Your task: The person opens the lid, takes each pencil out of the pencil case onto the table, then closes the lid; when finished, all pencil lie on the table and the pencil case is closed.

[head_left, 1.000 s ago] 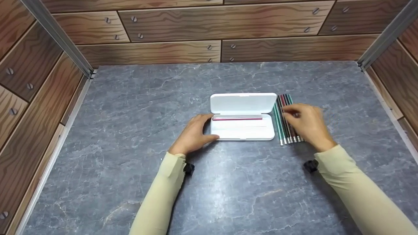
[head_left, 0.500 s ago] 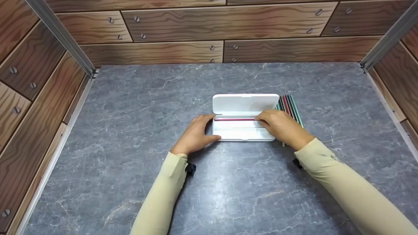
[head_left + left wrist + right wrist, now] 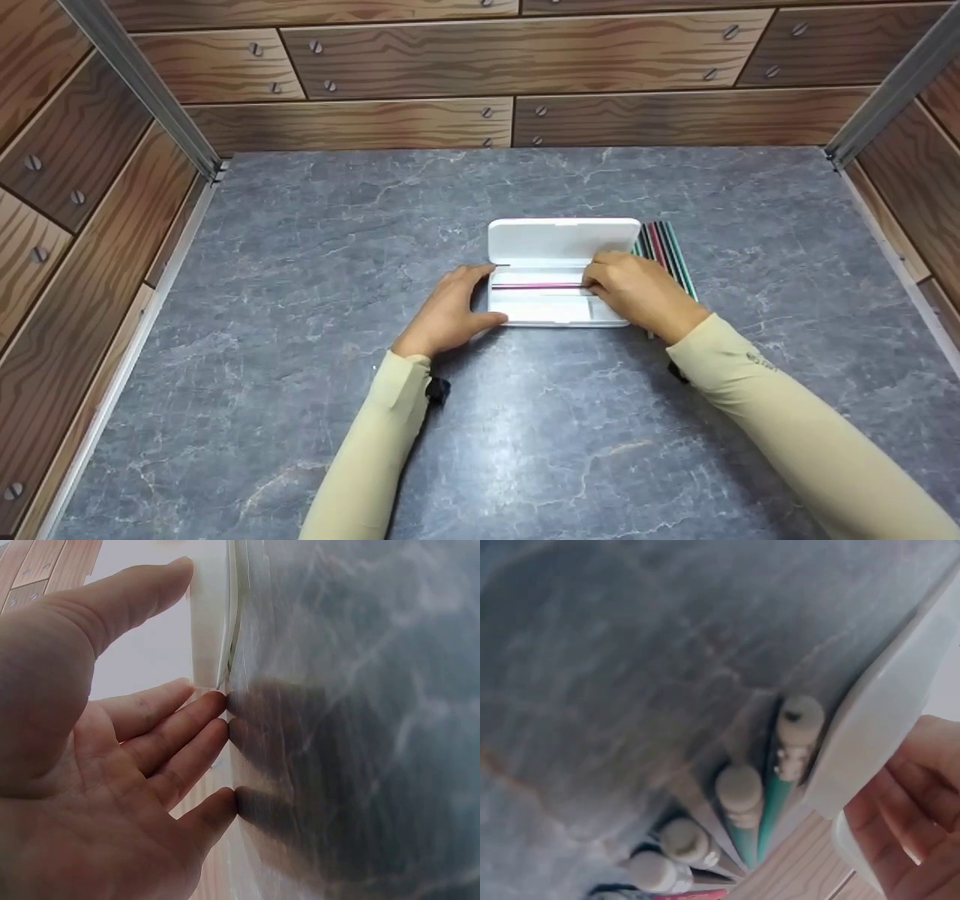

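An open white pencil case (image 3: 540, 309) lies on the table with its lid raised at the back. A pinkish-red pencil (image 3: 536, 285) lies lengthwise inside it. At the pencil's right end, my right hand (image 3: 641, 289) pinches it, though the fingertips are partly hidden. My left hand (image 3: 448, 311) spans the case's left end, thumb at the front corner and fingers toward the back. In the left wrist view the fingers of this hand (image 3: 112, 742) are fairly straight, their tips at the case's edge and the tabletop.
Right of the case several pencils (image 3: 671, 259), green, dark and red, lie side by side, partly covered by the right hand. Their white eraser ends (image 3: 739, 787) show close to the case wall in the right wrist view. Wood-patterned walls (image 3: 420, 56) enclose the grey marbled table (image 3: 337, 225).
My right hand has moved left from the row of pencils to the red pencil in the case. That pencil has shifted slightly toward the front. The left hand has stayed at the case.
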Demonstrator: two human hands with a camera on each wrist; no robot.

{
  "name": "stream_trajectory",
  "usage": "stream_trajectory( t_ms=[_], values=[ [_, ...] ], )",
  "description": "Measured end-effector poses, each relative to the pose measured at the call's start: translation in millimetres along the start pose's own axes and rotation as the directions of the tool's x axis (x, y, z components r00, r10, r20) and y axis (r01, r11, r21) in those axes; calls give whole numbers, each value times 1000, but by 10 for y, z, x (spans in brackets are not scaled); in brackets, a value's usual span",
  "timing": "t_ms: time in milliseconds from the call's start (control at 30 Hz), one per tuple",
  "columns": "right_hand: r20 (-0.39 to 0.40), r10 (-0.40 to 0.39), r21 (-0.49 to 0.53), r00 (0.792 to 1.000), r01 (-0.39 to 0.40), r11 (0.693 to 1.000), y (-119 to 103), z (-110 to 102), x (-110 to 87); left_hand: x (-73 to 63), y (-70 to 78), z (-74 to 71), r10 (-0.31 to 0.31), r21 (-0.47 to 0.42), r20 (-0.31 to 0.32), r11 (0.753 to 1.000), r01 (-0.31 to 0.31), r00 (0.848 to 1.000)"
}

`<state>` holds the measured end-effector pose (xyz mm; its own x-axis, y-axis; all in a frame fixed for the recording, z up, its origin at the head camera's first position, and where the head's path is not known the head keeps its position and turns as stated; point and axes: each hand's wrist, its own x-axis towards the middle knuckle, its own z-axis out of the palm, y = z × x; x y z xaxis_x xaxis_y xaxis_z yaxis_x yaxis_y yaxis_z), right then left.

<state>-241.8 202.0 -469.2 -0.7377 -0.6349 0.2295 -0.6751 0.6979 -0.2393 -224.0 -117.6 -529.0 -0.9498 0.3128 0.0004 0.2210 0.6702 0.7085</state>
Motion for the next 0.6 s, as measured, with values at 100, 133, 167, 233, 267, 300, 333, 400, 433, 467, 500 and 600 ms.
stream_trajectory(
  t_ms=[100, 133, 167, 233, 267, 300, 333, 400, 433, 467, 500, 600],
  values=[
    [33, 24, 70, 999, -26, 997, 45, 0, 23, 24, -60, 27, 3, 4, -1, 1000, -3, 1000],
    [41, 31, 98, 999, -35, 995, 64, 2, 31, 27, -67, 29, 4, 5, 0, 1000, -4, 1000],
    [47, 35, 126, 998, -40, 991, 86, 8, 39, 28, -69, 28, 4, 4, 1, 1000, -4, 1000],
    [57, 31, 180, 998, -41, 983, 119, 25, 59, 25, -68, 25, 5, 1, 1, 1000, -5, 1000],
    [61, 29, 205, 998, -41, 978, 134, 35, 69, 22, -66, 24, 5, -2, 2, 1000, -5, 1000],
    [64, 27, 228, 998, -41, 973, 145, 45, 78, 20, -63, 23, 7, -6, 2, 1000, -7, 1000],
    [67, 26, 248, 997, -42, 968, 156, 55, 87, 17, -61, 22, 8, -8, 1, 1000, -8, 1000],
    [72, 32, 272, 997, -50, 961, 168, 70, 104, 13, -57, 21, 8, -11, 0, 1000, -8, 1000],
    [73, 37, 282, 997, -56, 958, 170, 75, 110, 12, -57, 21, 8, -11, 0, 1000, -8, 1000],
    [77, 44, 286, 996, -64, 956, 173, 79, 116, 14, -58, 21, 9, -11, -1, 1000, -9, 1000],
    [81, 50, 288, 995, -71, 955, 172, 81, 120, 15, -59, 22, 10, -10, -2, 1000, -10, 1000],
    [87, 61, 289, 994, -83, 954, 169, 85, 124, 18, -66, 26, 12, -7, -5, 1000, -12, 1000]
  ],
)
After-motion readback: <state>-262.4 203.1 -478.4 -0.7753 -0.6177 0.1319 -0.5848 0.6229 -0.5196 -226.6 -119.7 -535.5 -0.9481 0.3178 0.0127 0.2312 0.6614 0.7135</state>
